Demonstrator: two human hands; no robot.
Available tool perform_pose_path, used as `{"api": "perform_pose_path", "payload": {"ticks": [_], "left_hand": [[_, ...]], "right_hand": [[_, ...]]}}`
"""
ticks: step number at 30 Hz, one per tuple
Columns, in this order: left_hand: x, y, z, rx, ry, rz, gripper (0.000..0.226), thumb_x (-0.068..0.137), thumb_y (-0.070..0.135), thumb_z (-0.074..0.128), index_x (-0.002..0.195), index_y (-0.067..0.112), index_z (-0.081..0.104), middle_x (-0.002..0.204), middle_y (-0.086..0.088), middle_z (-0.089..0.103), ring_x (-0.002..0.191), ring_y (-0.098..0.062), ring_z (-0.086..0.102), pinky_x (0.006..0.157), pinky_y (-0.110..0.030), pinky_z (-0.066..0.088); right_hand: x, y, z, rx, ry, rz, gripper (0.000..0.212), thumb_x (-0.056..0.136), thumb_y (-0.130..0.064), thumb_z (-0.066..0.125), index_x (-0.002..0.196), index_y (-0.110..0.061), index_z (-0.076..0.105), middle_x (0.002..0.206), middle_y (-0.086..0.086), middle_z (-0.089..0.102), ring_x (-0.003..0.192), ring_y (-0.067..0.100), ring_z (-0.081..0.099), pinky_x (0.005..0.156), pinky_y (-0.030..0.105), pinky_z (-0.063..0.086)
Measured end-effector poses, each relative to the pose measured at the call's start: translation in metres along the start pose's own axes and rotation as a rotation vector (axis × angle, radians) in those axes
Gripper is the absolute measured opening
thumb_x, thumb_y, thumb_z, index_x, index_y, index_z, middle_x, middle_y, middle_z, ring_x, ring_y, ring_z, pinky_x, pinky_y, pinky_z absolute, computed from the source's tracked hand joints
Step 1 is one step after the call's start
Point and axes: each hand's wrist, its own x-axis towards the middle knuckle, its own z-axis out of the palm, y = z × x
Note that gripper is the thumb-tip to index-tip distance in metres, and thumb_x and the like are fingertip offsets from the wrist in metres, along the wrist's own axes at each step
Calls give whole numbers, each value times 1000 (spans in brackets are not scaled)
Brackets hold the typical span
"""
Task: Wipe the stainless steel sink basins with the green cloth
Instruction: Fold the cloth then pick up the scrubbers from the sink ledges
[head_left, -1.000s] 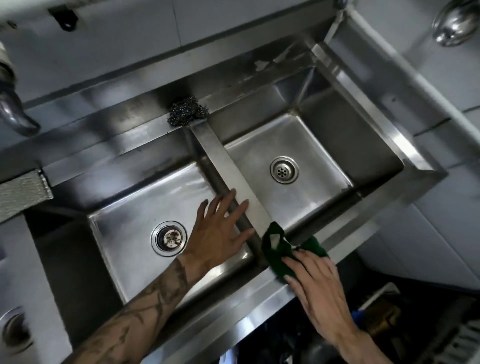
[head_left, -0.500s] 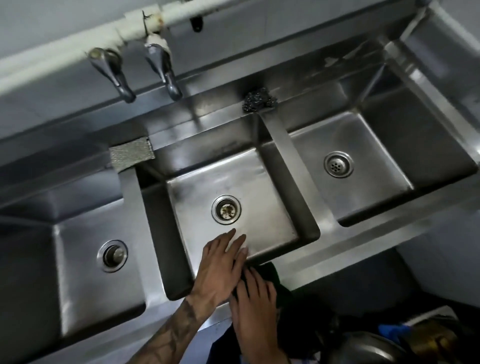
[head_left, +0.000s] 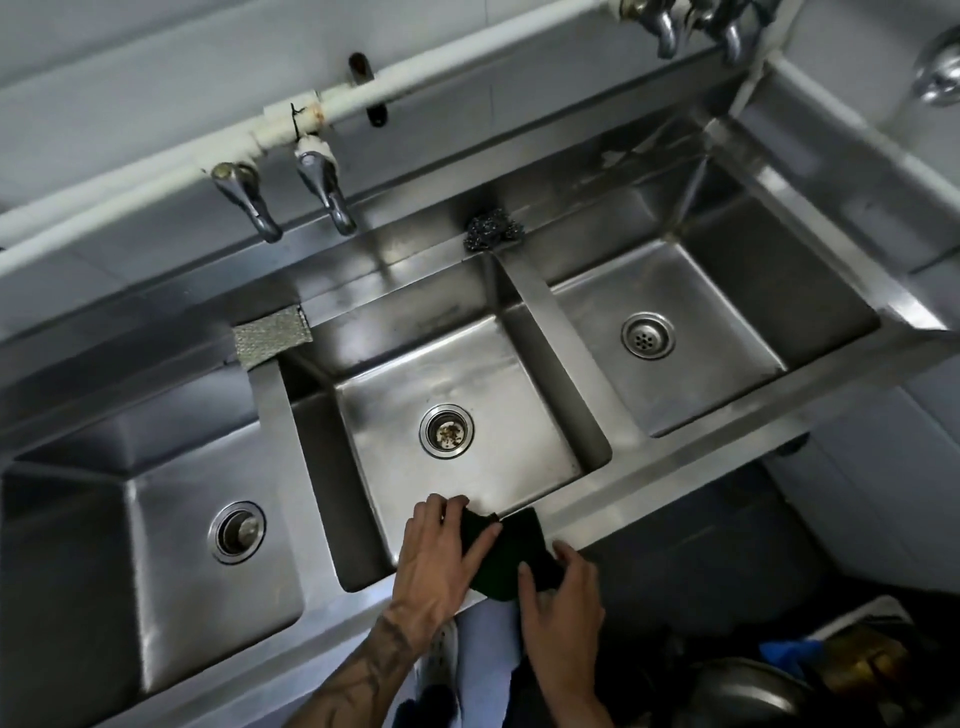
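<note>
A stainless steel sink with three basins fills the view: left basin (head_left: 171, 587), middle basin (head_left: 498, 395) and right basin (head_left: 727, 332). The dark green cloth (head_left: 506, 558) lies bunched on the front rim of the middle basin. My left hand (head_left: 441, 556) grips the cloth's left side, fingers curled over the basin's front edge. My right hand (head_left: 558, 603) holds the cloth's right side from below. Part of the cloth is hidden under both hands.
A steel wool scrubber (head_left: 491, 234) sits on the back ledge above the divider. A grey scouring pad (head_left: 272, 335) lies on the left divider's back end. Two taps (head_left: 291, 202) hang over the back ledge; further taps (head_left: 696, 26) at the top. A metal bowl (head_left: 748, 696) lies below right.
The view has swung left, bringing the left basin into sight. Both hands and the cloth shifted from the divider's front end to the middle basin's front rim, and both now hold the cloth.
</note>
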Motion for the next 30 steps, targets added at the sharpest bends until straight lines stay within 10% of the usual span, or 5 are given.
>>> {"api": "perform_pose_path", "payload": {"ticks": [8,15,20,30], "left_hand": [[-30,-60,-15,-208,-14,46,62,95,80,38,112,23,52,103,9,42,99,-19,47,91,-35,45],[-39,-84,-65,-387,-134,112,34,99,42,70,90,25,41,88,3,52,79,-14,51,74,-34,42],[-47,-52,-127,-429,-241,247,35,96,48,72,92,29,43,87,3,63,82,-15,61,73,-37,50],[-102,70,-188,-517,-272,619,29,94,46,72,88,30,49,92,7,67,84,-8,64,69,-25,49]], "right_hand": [[-43,-9,32,-89,-52,-138,16,99,-48,52,109,-36,54,107,-17,53,93,3,56,76,13,36],[-91,-44,36,-87,232,-193,13,96,-44,61,99,-32,61,117,-19,50,100,3,52,85,29,43],[-136,-75,-5,45,299,-213,14,102,-50,48,101,-37,53,101,-22,57,101,8,53,95,29,40],[-226,-90,-138,525,507,-156,8,93,-27,71,88,-22,67,80,-10,67,74,1,59,69,19,48]]}}
